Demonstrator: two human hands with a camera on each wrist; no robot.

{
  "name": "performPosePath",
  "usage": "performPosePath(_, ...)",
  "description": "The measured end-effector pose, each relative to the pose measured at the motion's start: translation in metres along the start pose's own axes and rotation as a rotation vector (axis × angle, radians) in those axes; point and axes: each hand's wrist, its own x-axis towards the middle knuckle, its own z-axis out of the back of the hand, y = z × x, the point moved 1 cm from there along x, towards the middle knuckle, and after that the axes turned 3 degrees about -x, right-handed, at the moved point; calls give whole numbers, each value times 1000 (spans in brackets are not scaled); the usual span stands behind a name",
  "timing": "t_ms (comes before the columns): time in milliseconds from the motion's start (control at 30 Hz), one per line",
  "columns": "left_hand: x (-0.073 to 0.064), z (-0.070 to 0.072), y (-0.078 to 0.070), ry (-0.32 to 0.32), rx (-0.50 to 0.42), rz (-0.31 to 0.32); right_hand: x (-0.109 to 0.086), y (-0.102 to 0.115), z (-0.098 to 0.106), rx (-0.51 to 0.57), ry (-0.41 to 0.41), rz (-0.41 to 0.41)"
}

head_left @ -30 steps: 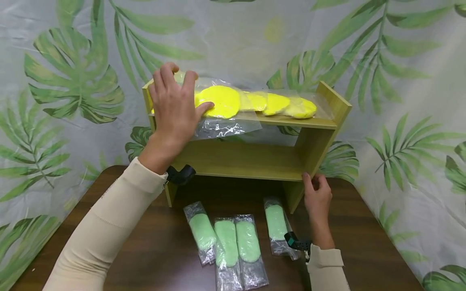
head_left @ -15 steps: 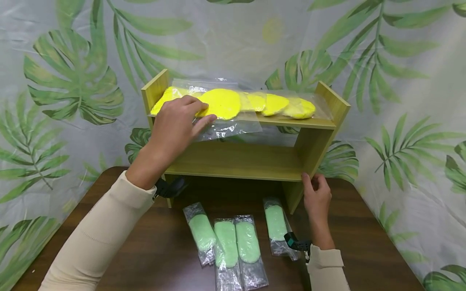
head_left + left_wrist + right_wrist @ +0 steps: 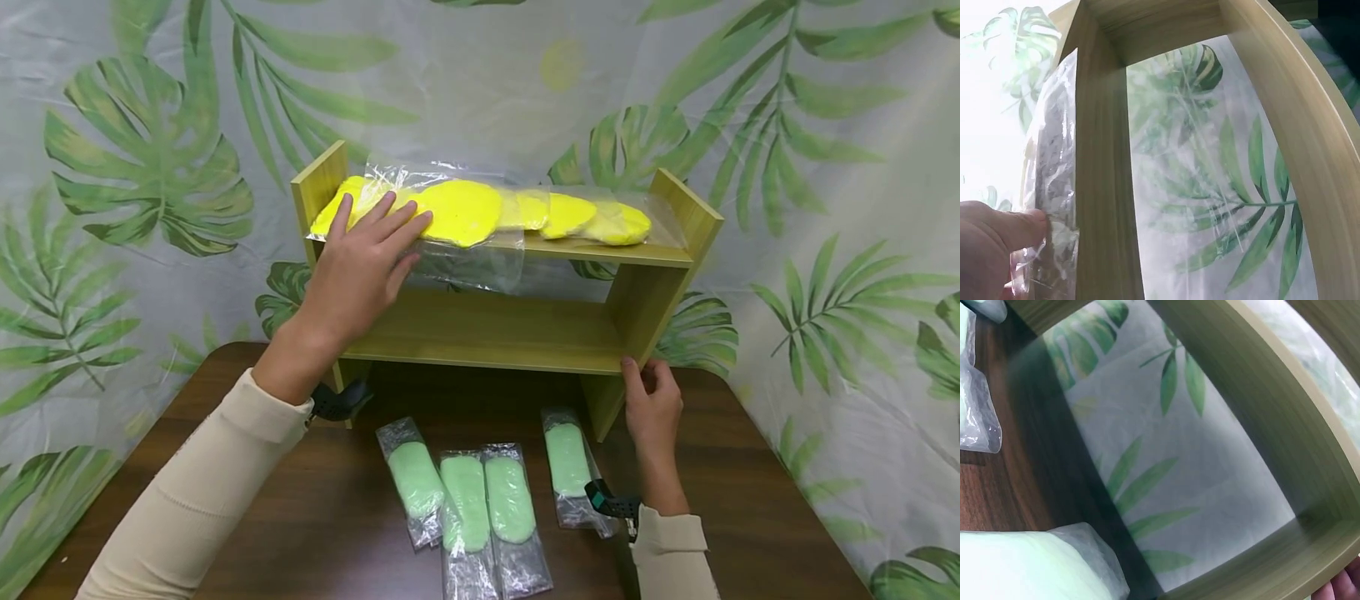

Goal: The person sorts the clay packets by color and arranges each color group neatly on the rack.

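My left hand (image 3: 352, 271) rests with fairly straight, spread fingers on the left part of the row of yellow pads. The pads lie overlapped in clear plastic bags along the top of a small wooden shelf (image 3: 495, 325). Under my fingers is a rounded yellow pad (image 3: 463, 212); its clear bag (image 3: 1057, 169) hangs over the shelf's front edge, with my thumb against it in the left wrist view. My right hand (image 3: 654, 408) holds the front edge of the shelf's right side panel low down; a few fingertips (image 3: 1341, 584) show outside the panel in the right wrist view.
Several bagged light green oblong pads (image 3: 512, 500) lie on the dark wooden table (image 3: 300, 500) before the shelf, one bagged green pad (image 3: 567, 458) near its right leg. A leaf-patterned cloth (image 3: 480, 83) hangs behind.
My left hand has come down from above the yellow pads and its fingers have spread flat over them. The rounded pad and its bag have shifted slightly right. My right hand has stayed still.
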Motion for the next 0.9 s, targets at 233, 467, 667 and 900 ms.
performPosePath(233,-7,-2,0,-83,8,-15,0,0,-1,-5,-12,13)
performPosePath(467,-28,10,-5,-193,-79,0,-2,2,-1,1,-3,3)
performPosePath(667,-55,24,-6,-262,-162,88,-2,3,-1,-4,0,-8)
performPosePath(900,-88,24,-3,-361,-274,232,-3,3,-1,-1,1,-12)
